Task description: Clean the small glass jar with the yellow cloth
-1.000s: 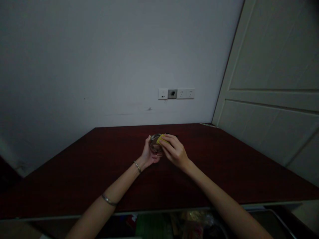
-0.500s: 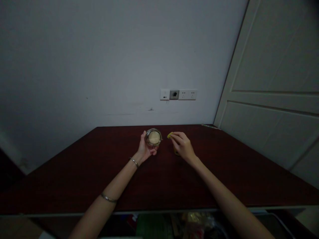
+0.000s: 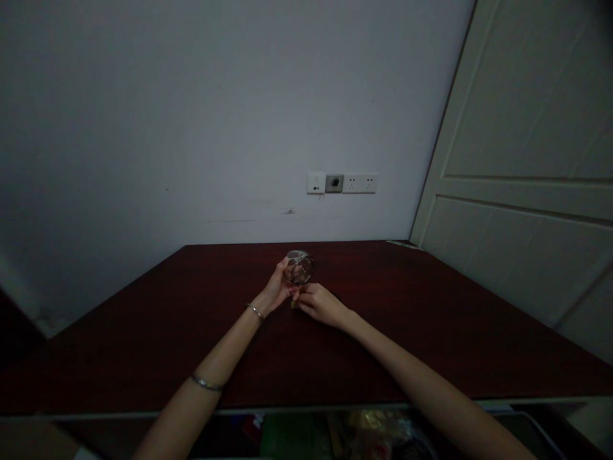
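Observation:
My left hand point(image 3: 278, 287) is closed around a clear round glass vessel point(image 3: 299, 267), tilted so that one round end faces me. I cannot tell whether it is a jar or a cup. Just below it, my right hand point(image 3: 322, 303) pinches a small yellow piece point(image 3: 294, 305), whose kind I cannot make out. Only a bit of that piece shows under the fingertips. The fingers of both hands meet or nearly meet beneath the glass. A dark edge shows behind my right hand, too hidden to name.
The dark red tabletop point(image 3: 215, 358) spreads around my hands. Behind it stands a pale wall with socket plates point(image 3: 360, 184). A panelled door point(image 3: 517, 255) rises on the right. Below the front edge lie a green item point(image 3: 290, 437) and several packets in an open space.
My right hand has moved left and down with the yellow piece, to just under the glass. My left hand has turned the glass, so the cream disc seen in it before no longer shows.

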`<action>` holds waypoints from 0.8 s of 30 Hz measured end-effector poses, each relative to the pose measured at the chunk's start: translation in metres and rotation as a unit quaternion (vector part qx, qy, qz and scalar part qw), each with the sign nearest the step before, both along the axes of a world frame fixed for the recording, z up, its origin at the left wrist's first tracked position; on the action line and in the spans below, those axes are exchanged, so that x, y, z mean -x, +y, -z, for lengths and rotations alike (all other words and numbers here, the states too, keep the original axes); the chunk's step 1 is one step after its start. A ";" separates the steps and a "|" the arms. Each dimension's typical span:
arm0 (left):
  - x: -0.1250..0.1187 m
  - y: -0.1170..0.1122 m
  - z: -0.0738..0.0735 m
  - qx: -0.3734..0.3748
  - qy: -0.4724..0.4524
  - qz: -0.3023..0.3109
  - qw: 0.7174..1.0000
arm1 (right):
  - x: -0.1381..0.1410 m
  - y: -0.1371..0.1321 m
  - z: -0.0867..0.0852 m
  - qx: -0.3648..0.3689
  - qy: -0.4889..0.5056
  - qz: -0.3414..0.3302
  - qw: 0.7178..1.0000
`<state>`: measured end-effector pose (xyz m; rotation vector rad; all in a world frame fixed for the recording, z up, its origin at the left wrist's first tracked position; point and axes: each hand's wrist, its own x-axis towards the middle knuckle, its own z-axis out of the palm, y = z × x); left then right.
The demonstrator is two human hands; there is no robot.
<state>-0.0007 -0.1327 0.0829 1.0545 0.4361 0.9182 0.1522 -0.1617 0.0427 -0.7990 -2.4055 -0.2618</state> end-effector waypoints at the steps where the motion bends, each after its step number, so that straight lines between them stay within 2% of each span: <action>1: 0.001 0.001 0.000 -0.008 0.005 -0.003 1.000 | 0.002 -0.001 0.000 0.013 0.001 -0.025 1.000; 5: 0.004 0.003 0.001 -0.055 0.032 -0.039 0.997 | 0.001 -0.006 -0.006 0.092 0.034 -0.083 0.992; 7: 0.007 0.004 0.000 -0.084 0.046 -0.053 0.994 | -0.006 -0.005 -0.011 0.152 0.100 -0.074 0.981; 9: 0.009 0.004 -0.002 -0.114 0.064 -0.053 0.990 | -0.017 -0.001 -0.017 0.202 0.204 -0.023 0.958; 11: 0.011 0.004 -0.005 -0.141 0.089 -0.049 0.985 | -0.028 0.004 -0.023 0.246 0.320 0.025 0.915; 12: 0.011 0.005 -0.007 -0.154 0.106 -0.045 0.981 | -0.033 0.007 -0.025 0.273 0.371 0.024 0.887; 15: 0.012 0.005 -0.009 -0.209 0.169 -0.034 0.963 | -0.043 0.009 -0.029 0.370 0.447 -0.053 0.813; 17: 0.013 0.005 -0.008 -0.248 0.209 -0.027 0.945 | -0.044 0.009 -0.029 0.413 0.461 -0.083 0.781; 20: 0.013 0.007 -0.004 -0.282 0.242 -0.013 0.928 | -0.041 0.007 -0.028 0.436 0.454 -0.080 0.773; 24: 0.013 0.008 -0.003 -0.316 0.271 -0.026 0.909 | -0.037 0.005 -0.030 0.442 0.418 -0.080 0.790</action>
